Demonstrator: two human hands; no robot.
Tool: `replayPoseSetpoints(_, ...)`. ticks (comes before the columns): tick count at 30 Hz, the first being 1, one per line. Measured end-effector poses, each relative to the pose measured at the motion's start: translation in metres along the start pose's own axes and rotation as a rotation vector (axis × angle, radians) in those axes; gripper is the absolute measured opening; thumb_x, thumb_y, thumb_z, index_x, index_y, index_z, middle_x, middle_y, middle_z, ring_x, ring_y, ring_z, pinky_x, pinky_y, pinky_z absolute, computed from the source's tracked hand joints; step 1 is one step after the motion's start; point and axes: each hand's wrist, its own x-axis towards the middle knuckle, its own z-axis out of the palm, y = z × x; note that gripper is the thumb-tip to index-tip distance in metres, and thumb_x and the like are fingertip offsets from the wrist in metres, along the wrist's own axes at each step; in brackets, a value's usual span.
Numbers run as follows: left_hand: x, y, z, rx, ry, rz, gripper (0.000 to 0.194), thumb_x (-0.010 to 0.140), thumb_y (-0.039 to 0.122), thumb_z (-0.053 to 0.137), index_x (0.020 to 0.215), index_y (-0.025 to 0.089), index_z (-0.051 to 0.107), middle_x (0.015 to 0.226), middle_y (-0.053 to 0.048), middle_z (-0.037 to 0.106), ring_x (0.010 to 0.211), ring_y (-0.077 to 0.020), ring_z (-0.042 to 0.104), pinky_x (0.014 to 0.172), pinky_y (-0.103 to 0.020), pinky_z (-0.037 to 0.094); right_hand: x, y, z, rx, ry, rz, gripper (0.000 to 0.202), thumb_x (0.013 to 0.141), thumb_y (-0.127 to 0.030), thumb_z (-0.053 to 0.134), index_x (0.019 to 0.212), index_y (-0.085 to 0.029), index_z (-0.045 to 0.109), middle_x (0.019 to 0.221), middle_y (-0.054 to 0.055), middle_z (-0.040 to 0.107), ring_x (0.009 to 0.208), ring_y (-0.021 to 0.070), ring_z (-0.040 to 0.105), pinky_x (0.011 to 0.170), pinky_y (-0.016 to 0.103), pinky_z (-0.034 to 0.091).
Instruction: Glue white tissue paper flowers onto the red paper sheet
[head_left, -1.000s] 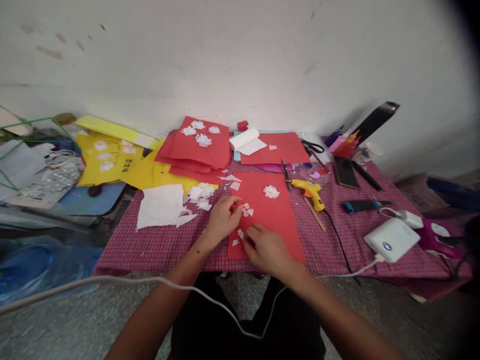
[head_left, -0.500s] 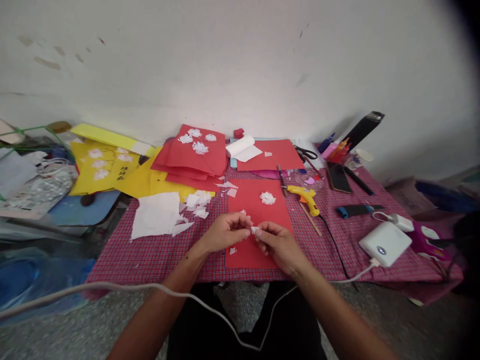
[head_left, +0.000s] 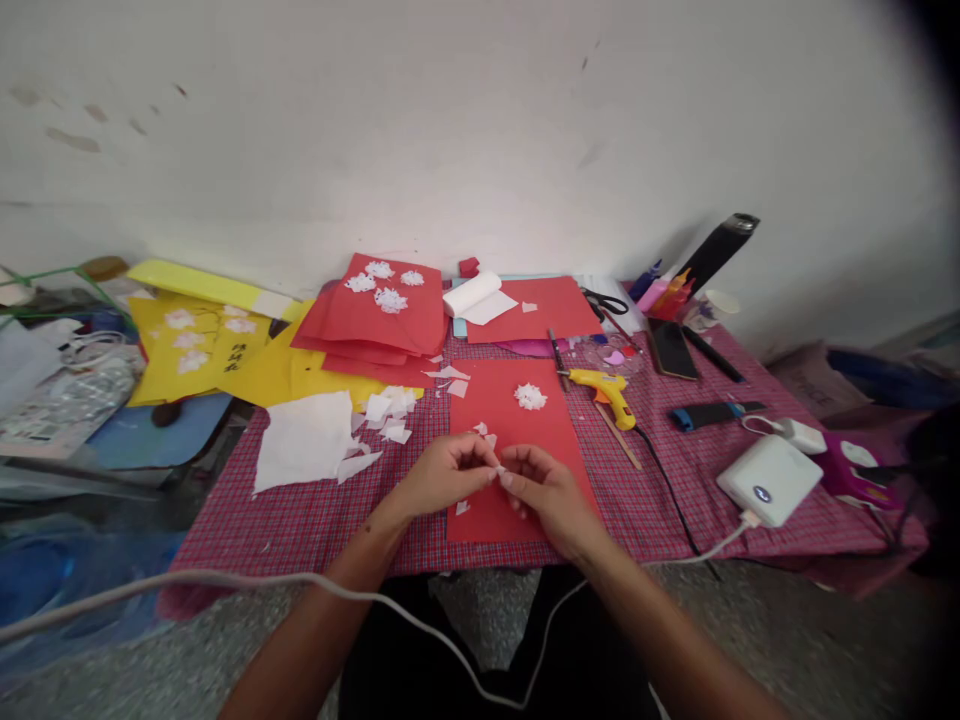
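Observation:
Over the lower part of a red paper sheet (head_left: pixel 491 400), my left hand (head_left: pixel 450 474) and my right hand (head_left: pixel 546 495) meet fingertip to fingertip. Both pinch a tiny white paper piece (head_left: pixel 500 471) between thumbs and index fingers. A white ruffled paper flower (head_left: pixel 530 397) lies on the sheet beyond my right hand. Small white scraps sit near my left fingers, one of them (head_left: pixel 463 508) just below. Left of the sheet are torn white pieces (head_left: pixel 391 405) and a larger white paper (head_left: pixel 304 440).
Right of the sheet lie a yellow glue gun (head_left: pixel 604 390) with a black cord, a wooden stick (head_left: pixel 619 437), a blue cutter (head_left: pixel 705 416), a phone (head_left: pixel 673 349) and a white power bank (head_left: pixel 770 480). Behind are red papers (head_left: pixel 420 320) and a white roll (head_left: pixel 472 294). A white cable (head_left: pixel 300 578) crosses in front.
My hands have come together, and my left fingertips now touch the white piece that my right hand held. The view has shifted slightly.

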Motion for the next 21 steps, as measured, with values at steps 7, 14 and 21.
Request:
replayPoseSetpoints(7,-0.007,0.005,0.001,0.083,-0.055,-0.095,0.007,0.083,0.021,0.064,0.086,0.016,0.068,0.067,0.002,0.060,0.055,-0.0087,0.050,0.052,-0.020,0.038,-0.005,0.009,0.004,0.008,0.069,0.021,0.027,0.072,-0.040,0.081,0.078,-0.020,0.065,0.057,-0.006,0.057,0.046,0.0088,0.046,0.046,0.022,0.034)
replayPoseSetpoints(14,-0.002,0.001,-0.003,0.256,0.116,0.027,0.009,0.085,0.017,0.060,0.089,0.018,0.068,0.081,0.000,0.067,0.071,-0.0126,0.061,0.065,-0.024,0.048,-0.001,0.003,-0.006,-0.125,0.066,-0.018,0.024,0.075,-0.041,0.076,0.078,-0.020,0.063,0.063,-0.005,0.058,0.050,0.0104,0.047,0.050,0.025,0.038)
replayPoseSetpoints(21,0.011,-0.016,-0.012,0.808,0.356,0.178,0.012,0.089,0.016,0.059,0.098,0.020,0.065,0.098,-0.004,0.065,0.096,-0.0199,0.061,0.089,-0.035,0.049,0.026,-0.012,-0.034,-0.677,0.091,-0.279,0.011,0.088,-0.028,0.059,0.082,-0.020,0.064,0.079,0.001,0.068,0.073,0.0179,0.061,0.068,0.029,0.046)
